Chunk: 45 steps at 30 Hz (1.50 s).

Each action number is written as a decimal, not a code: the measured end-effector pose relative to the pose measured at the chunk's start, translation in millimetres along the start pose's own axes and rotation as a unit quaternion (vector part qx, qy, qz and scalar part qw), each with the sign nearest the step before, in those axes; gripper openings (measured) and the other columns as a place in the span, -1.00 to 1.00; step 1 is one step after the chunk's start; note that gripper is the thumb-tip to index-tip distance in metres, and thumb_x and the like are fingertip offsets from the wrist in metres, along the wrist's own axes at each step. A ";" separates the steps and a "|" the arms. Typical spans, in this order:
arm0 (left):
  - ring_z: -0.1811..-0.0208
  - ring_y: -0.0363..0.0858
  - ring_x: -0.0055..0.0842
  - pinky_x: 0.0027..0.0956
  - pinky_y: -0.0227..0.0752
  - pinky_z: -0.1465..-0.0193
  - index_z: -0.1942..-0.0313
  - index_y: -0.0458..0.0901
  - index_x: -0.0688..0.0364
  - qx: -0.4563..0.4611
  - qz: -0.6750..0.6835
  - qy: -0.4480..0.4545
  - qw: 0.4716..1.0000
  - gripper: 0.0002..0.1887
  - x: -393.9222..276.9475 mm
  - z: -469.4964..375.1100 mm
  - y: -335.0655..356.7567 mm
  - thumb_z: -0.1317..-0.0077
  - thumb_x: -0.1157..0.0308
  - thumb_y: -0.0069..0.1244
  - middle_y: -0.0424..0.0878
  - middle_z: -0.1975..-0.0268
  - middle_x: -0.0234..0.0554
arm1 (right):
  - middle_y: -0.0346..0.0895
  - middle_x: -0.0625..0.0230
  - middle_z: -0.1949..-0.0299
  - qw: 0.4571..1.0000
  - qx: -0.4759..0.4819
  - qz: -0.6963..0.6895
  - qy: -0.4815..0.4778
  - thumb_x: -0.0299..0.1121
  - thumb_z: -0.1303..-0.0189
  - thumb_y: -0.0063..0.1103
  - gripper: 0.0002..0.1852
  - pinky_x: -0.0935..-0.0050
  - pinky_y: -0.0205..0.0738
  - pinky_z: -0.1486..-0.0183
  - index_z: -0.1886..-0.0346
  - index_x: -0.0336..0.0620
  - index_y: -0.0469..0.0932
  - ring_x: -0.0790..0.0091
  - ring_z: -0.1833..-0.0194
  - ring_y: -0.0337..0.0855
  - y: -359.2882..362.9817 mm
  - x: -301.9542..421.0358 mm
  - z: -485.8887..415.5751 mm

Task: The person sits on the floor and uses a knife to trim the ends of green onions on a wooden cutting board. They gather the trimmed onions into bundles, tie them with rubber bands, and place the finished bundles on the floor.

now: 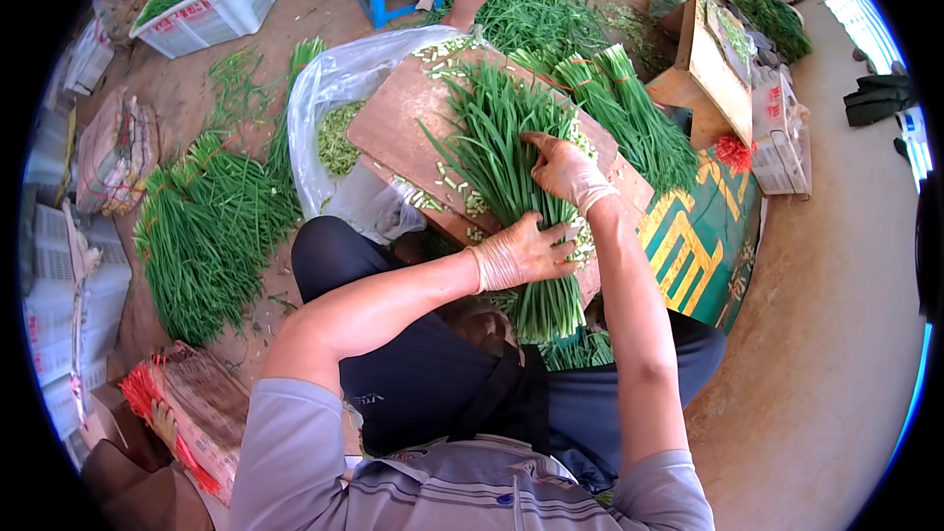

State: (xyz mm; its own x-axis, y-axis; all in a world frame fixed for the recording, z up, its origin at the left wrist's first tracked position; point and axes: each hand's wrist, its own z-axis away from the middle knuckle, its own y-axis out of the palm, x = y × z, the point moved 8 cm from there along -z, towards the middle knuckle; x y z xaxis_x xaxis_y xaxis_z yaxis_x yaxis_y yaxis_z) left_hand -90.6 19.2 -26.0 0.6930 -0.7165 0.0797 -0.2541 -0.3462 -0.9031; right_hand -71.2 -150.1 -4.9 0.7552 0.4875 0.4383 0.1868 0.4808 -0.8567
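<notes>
A large bunch of garlic chives [509, 140] lies across a wooden board [402, 114], its pale cut stem ends hanging over the edge nearest me. My left hand [523, 251], in a thin translucent glove, is closed around the lower stems. A small greyish piece shows by its fingertips; I cannot tell what it is. Farther up the bunch, my right hand [566, 168], gloved the same way, curls its fingers over the leaves from the right side. Chopped stem bits [472, 199] are scattered on the board around the bunch.
Left of the board, a clear plastic bag [313, 96] holds stem trimmings [341, 139]. Tied chive bunches lie on the floor [214, 236] and beyond the board [627, 110]. A person sits on a blue stool [380, 7] opposite. A white crate [221, 18] stands far left, a wooden box [700, 74] right.
</notes>
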 end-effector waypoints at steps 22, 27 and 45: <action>-0.47 0.54 -0.29 -0.01 0.52 -0.21 -0.28 0.49 -0.24 0.028 -0.001 0.010 1.000 -0.61 -3.0 -1.1 -1.8 -0.47 0.18 -0.06 0.59 -0.39 -0.38 | 0.79 0.08 0.23 0.992 -0.034 -0.045 -0.115 -0.26 -0.38 0.41 -0.80 0.13 0.68 0.02 0.09 -0.16 0.79 -0.06 0.14 0.81 -14.6 -7.4 11.0; -0.44 0.55 -0.29 -0.03 0.51 -0.25 -0.26 0.57 -0.22 0.008 -0.011 0.015 1.000 -0.62 -4.0 -3.0 -6.8 -0.47 0.17 -0.06 0.63 -0.36 -0.38 | 0.80 0.15 0.15 0.966 -0.125 -0.189 -0.126 -0.37 -0.45 0.37 -0.84 0.28 0.64 -0.01 0.12 -0.28 0.79 0.18 0.10 0.79 -41.4 -25.7 68.7; -0.42 0.52 -0.27 -0.06 0.39 -0.53 -0.17 0.59 -0.12 -0.029 0.030 0.020 0.999 -0.64 -2.3 -3.6 -6.3 -0.37 0.23 0.01 0.62 -0.29 -0.34 | 0.72 0.07 0.43 0.957 -0.142 -0.247 0.062 -0.27 -0.49 0.30 -0.76 0.22 0.57 0.21 0.16 -0.30 0.73 0.14 0.38 0.71 5.7 -41.8 46.8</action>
State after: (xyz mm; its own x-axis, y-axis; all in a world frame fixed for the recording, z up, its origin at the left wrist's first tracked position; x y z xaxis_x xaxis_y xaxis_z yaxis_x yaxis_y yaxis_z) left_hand -93.0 20.9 -18.9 0.6487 -0.7597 0.0447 -0.3337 -0.3368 -0.8805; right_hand -131.1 -133.7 -15.3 0.5964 0.1543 0.7877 0.6892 0.4046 -0.6011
